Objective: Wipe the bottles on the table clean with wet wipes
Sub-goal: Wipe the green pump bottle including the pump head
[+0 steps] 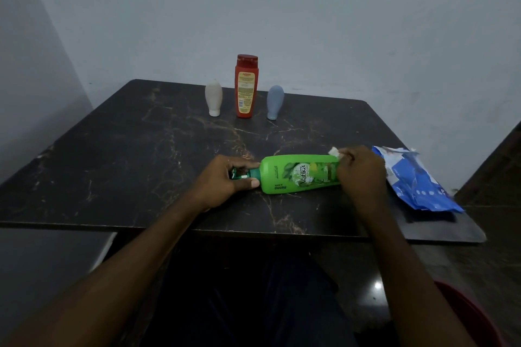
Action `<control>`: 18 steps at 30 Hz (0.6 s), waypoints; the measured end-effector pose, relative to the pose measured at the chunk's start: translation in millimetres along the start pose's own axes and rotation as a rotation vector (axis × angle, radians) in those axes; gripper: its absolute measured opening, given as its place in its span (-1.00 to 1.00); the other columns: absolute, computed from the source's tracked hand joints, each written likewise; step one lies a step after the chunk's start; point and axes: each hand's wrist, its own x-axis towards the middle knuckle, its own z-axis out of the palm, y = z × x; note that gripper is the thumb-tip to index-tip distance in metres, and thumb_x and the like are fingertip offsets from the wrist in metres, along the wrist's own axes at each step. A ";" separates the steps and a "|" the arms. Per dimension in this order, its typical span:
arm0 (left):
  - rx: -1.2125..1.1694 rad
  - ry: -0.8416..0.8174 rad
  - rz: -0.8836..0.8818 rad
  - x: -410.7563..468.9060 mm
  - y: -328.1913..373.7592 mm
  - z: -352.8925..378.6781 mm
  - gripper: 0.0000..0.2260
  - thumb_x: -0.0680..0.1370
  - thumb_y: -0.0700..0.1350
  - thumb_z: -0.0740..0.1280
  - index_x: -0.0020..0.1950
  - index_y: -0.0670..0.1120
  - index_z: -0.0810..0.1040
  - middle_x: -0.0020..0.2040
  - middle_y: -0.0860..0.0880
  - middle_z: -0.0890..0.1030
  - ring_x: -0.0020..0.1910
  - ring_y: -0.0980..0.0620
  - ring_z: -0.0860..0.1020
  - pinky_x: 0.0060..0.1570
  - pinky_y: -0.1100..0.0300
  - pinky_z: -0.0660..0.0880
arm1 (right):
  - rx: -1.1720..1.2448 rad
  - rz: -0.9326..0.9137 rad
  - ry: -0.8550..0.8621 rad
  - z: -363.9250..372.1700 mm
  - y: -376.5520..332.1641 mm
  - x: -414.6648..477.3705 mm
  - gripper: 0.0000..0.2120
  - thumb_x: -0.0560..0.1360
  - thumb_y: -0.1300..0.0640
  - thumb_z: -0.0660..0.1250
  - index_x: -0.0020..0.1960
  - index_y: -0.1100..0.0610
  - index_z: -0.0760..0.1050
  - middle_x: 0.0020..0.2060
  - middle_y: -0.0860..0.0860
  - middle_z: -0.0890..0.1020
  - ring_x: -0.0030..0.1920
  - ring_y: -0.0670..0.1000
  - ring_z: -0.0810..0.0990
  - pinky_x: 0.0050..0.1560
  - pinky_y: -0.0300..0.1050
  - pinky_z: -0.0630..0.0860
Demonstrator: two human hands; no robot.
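The left hand [225,177] curls round the cap end of the green bottle [298,173], so only slivers of the dark cap show between its fingers, while the right hand [362,170] covers the bottle's base and nearly all of the wet wipe [334,151], just a white corner showing above the knuckles. The print on the red bottle [246,87] at the back of the surface [141,155] and on the blue wipes pack [414,180] is too small to read. A red round object [473,315] at lower right is cut off by the frame's edge
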 end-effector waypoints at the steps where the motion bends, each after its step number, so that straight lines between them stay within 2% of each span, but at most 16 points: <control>1: 0.006 0.003 -0.004 0.2 -0.3 0.1 -0.64 0.46 -0.14 0.59 0.17 0.21 0.69 0.13 0.33 0.68 0.16 0.30 0.63 0.22 0.27 0.45 | 0.000 0.001 0.019 -2.6 3.9 2.3 -0.78 0.55 0.23 0.25 0.08 0.14 0.64 -0.07 0.10 0.68 -0.14 -0.03 0.55 -0.09 -0.13 0.49; 5: 0.018 -0.002 -0.012 -0.7 2.1 0.9 -0.63 0.47 -0.14 0.57 0.22 0.16 0.68 0.11 0.31 0.68 0.16 0.31 0.62 0.19 0.31 0.45 | 0.004 0.093 -0.004 1.9 -3.0 -1.5 -0.82 0.52 0.23 0.29 0.07 0.12 0.61 -0.07 0.07 0.64 -0.15 -0.01 0.53 -0.20 -0.16 0.40; 7: 0.027 -0.002 -0.009 -1.8 4.1 0.6 -0.64 0.48 -0.15 0.56 0.23 0.13 0.68 0.12 0.28 0.69 0.15 0.29 0.62 0.21 0.27 0.47 | 0.024 0.075 -0.025 13.4 -20.0 -13.0 -0.84 0.52 0.24 0.29 0.06 0.11 0.59 -0.14 0.03 0.61 -0.20 -0.03 0.53 -0.27 -0.16 0.38; 9: 0.045 -0.004 -0.006 -1.5 4.9 -0.2 -0.66 0.50 -0.13 0.55 0.27 0.07 0.69 0.18 0.18 0.70 0.18 0.23 0.63 0.29 0.14 0.50 | 0.073 -0.052 -0.043 28.6 -43.4 -34.9 -0.87 0.57 0.23 0.26 0.02 0.13 0.58 -0.18 0.02 0.62 -0.26 -0.07 0.54 -0.33 -0.18 0.41; 10: 0.062 -0.004 -0.004 -1.8 5.4 -0.7 -0.66 0.51 -0.11 0.54 0.28 0.05 0.68 0.21 0.15 0.69 0.19 0.21 0.63 0.32 0.08 0.50 | 0.096 -0.143 -0.057 36.9 -54.6 -48.3 -0.86 0.59 0.21 0.24 0.02 0.13 0.58 -0.16 0.03 0.63 -0.23 -0.06 0.56 -0.28 -0.16 0.49; 12: 0.077 -0.009 0.008 -2.5 5.8 -1.3 -0.66 0.52 -0.10 0.52 0.30 0.06 0.67 0.22 0.16 0.69 0.19 0.22 0.63 0.32 0.07 0.50 | 0.122 -0.323 -0.058 49.1 -66.1 -69.3 -0.81 0.61 0.17 0.22 0.10 0.15 0.59 -0.09 0.06 0.64 -0.14 0.01 0.61 -0.13 -0.03 0.57; 14: 0.081 -0.013 0.015 -3.1 6.1 -1.3 -0.66 0.53 -0.09 0.52 0.30 0.07 0.67 0.22 0.17 0.69 0.17 0.26 0.62 0.32 0.11 0.50 | 0.114 -0.389 -0.031 51.5 -60.8 -72.4 -0.80 0.61 0.16 0.22 0.10 0.16 0.60 -0.11 0.05 0.64 -0.15 0.03 0.61 -0.12 0.01 0.59; 18: 0.070 -0.001 -0.001 -1.5 4.8 -1.4 -0.66 0.53 -0.09 0.52 0.30 0.08 0.67 0.22 0.18 0.69 0.17 0.27 0.63 0.34 0.06 0.50 | 0.081 -0.142 -0.003 31.7 -19.5 -39.1 -0.79 0.63 0.06 0.17 -0.04 0.08 0.54 -0.23 -0.02 0.57 -0.25 -0.04 0.56 -0.20 0.05 0.58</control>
